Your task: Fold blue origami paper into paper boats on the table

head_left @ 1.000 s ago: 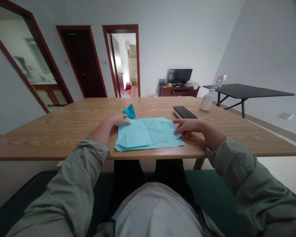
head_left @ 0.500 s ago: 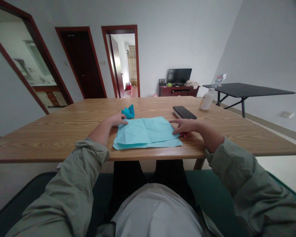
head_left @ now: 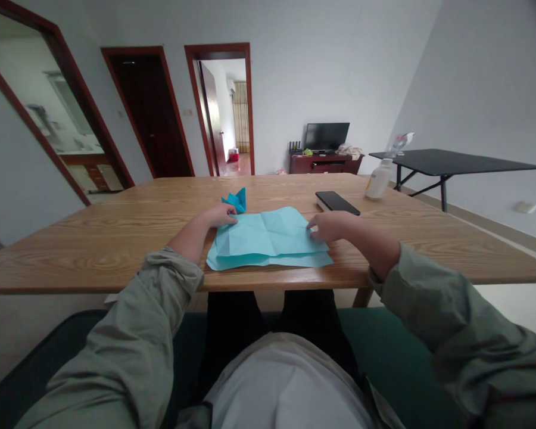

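Note:
A creased light-blue sheet of paper lies folded over near the front edge of the table, its upper layer lying a little short of the lower one. My left hand pinches its far left corner between thumb and fingers. At the right edge, my right hand has its fingers curled and closed on the paper; its thumb is partly hidden. Just beyond my left hand stands a small folded paper shape in a darker blue, not touched by the right hand.
A dark phone rests on a pale block-like thing behind my right hand. Farther right stands a white bottle with a clear top. All are on the wooden table. A black table stands beyond.
My right hand's forefinger, stretched out before, is now curled in at the paper's edge. The far edge of the paper bulges up slightly more. My left hand keeps its place at the corner.

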Available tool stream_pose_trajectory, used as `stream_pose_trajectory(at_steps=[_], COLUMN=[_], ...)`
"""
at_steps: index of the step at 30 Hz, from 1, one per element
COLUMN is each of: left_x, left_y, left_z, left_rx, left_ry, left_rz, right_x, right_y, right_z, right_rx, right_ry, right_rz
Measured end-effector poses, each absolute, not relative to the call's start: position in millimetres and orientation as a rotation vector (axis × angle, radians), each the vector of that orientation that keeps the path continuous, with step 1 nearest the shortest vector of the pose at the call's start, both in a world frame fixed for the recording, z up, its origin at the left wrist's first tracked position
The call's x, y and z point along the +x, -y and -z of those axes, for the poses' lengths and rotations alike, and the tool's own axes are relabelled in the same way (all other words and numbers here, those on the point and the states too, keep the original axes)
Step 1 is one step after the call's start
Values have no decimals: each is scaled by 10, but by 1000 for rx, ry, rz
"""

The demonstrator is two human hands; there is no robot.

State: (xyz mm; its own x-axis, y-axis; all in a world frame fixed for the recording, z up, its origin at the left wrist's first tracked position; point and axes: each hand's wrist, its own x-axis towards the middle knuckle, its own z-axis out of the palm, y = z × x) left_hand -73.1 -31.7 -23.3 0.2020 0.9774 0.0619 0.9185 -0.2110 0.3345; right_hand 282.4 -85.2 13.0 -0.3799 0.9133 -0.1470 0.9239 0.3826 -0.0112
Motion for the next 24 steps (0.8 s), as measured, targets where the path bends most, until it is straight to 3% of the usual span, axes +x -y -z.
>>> stream_pose_trajectory(at_steps=[7,16,24], left_x=[-773,-923,-873], left_y=[326,248,331], left_z=[238,282,216], left_rx=[2235,2217,2240], left_ry=[-1758,-1687,-1805], left_rz=[-413,-473,-332], right_x=[1736,1453,1893], right_y=[1100,889,714], right_z=[-245,253,448], right_rx=[1511,1142,1420], right_ry=[-2801,-2918,-2846], right_rz=[-222,266,203])
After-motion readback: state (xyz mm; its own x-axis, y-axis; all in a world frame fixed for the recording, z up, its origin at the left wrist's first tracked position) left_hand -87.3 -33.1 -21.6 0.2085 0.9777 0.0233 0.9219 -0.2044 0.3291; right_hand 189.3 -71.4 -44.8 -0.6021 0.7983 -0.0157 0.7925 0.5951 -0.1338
